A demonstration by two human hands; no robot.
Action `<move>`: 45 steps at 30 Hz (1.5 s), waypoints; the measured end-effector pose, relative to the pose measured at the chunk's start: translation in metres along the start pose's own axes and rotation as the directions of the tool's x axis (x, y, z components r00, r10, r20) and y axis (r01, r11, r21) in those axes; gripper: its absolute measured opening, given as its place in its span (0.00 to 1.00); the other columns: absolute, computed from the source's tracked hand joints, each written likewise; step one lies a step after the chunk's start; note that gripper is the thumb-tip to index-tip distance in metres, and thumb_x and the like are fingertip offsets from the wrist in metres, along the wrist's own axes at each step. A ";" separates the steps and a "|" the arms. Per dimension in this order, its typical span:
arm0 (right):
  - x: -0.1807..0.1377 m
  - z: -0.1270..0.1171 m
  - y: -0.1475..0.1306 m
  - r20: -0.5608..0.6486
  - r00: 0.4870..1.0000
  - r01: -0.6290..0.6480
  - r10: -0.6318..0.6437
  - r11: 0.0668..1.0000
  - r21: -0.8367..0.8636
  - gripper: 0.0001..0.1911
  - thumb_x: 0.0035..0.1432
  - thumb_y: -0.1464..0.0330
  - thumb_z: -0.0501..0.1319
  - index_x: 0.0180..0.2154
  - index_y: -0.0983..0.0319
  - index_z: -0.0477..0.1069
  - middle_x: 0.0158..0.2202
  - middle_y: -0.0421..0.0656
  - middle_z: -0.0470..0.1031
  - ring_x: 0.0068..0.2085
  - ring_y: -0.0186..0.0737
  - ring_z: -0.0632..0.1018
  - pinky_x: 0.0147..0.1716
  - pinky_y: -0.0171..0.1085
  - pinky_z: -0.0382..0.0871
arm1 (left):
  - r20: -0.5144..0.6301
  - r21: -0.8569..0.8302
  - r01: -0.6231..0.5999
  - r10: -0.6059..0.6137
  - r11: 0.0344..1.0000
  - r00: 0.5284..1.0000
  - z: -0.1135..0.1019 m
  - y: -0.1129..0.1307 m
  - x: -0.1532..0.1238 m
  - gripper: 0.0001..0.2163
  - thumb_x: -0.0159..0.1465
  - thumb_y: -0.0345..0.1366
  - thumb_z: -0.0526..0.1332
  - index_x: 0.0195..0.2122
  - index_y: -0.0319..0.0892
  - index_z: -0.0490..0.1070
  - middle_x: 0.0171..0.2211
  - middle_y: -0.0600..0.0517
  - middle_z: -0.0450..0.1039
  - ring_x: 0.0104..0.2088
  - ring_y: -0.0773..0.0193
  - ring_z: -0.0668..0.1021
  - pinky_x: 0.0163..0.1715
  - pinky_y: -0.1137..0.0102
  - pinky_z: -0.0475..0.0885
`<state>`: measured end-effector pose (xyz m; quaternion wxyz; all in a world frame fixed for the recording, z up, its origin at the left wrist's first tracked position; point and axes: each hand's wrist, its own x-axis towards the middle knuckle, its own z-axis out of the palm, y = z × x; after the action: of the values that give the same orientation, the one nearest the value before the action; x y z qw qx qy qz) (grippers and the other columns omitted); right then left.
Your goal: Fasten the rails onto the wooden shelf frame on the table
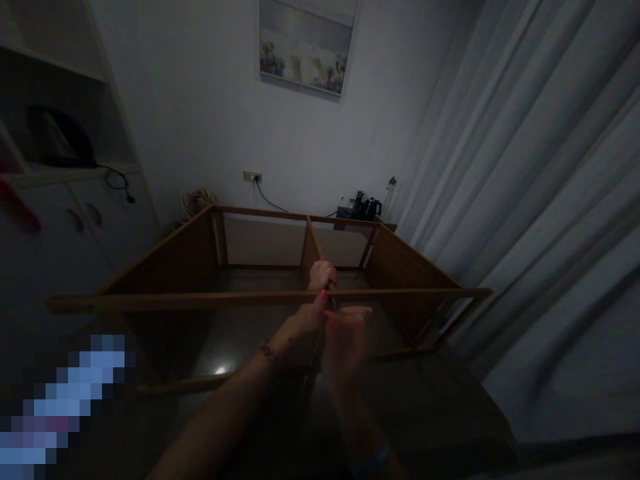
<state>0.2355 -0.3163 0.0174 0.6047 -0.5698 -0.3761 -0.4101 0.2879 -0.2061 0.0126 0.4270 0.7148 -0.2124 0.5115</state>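
Note:
A brown wooden cabinet frame (165, 257) lies open on the dark floor, with a middle divider (309, 250) running back from its front rail (200, 301). My left hand (303, 327) is wrapped over the front rail where the divider meets it; its fingers curl over the top and the thumb presses the near face. A bracelet sits on that wrist. My right hand (347, 343) is just right of it and below the rail, blurred, with its fingers closed round a thin dark thing that I cannot make out. Both hands have pink nails.
Grey curtains (540, 220) hang close on the right. White cupboards and shelves (75, 220) stand on the left, with a dark object and its cable on top. Behind the frame are a wall socket (253, 177), a kettle (369, 208) and a picture (305, 43).

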 end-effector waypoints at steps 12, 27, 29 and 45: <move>0.009 -0.011 0.004 0.055 0.995 0.086 -0.088 0.996 0.038 0.11 0.68 0.61 0.58 0.34 0.55 0.75 0.25 0.37 0.69 0.31 0.36 0.69 0.31 0.37 0.63 | 0.067 -0.003 0.011 -0.011 1.000 0.998 -0.008 0.001 0.000 0.28 0.67 0.63 0.33 0.33 0.46 0.60 0.36 0.47 0.67 0.42 0.53 0.69 0.54 0.52 0.64; 0.005 -0.023 0.005 -0.073 0.991 0.103 -0.111 0.989 -0.103 0.13 0.70 0.60 0.54 0.33 0.57 0.69 0.32 0.40 0.64 0.37 0.39 0.68 0.36 0.39 0.62 | -0.010 -0.003 0.023 -0.023 1.000 1.000 -0.003 -0.002 -0.004 0.30 0.65 0.65 0.32 0.31 0.45 0.60 0.34 0.47 0.66 0.41 0.53 0.70 0.52 0.51 0.66; 0.002 -0.023 0.007 -0.138 0.988 0.049 -0.065 0.992 -0.119 0.15 0.70 0.60 0.52 0.31 0.57 0.66 0.36 0.42 0.64 0.40 0.40 0.69 0.38 0.41 0.63 | -0.022 -0.007 0.014 -0.014 1.000 1.000 -0.001 -0.004 -0.002 0.30 0.65 0.65 0.32 0.31 0.45 0.59 0.33 0.48 0.66 0.41 0.53 0.70 0.53 0.50 0.65; -0.009 -0.014 0.007 0.012 0.847 -0.526 0.531 0.837 0.152 0.15 0.72 0.56 0.48 0.34 0.57 0.58 0.27 0.34 0.60 0.27 0.30 0.67 0.27 0.30 0.63 | -0.048 -0.009 -0.015 0.015 1.000 0.999 0.000 0.004 0.002 0.28 0.67 0.62 0.34 0.30 0.46 0.59 0.33 0.48 0.67 0.39 0.53 0.71 0.54 0.50 0.64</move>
<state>0.2385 -0.3294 0.0059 0.7411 -0.5979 -0.2246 -0.2069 0.2855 -0.2083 0.0160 0.4316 0.6987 -0.2100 0.5305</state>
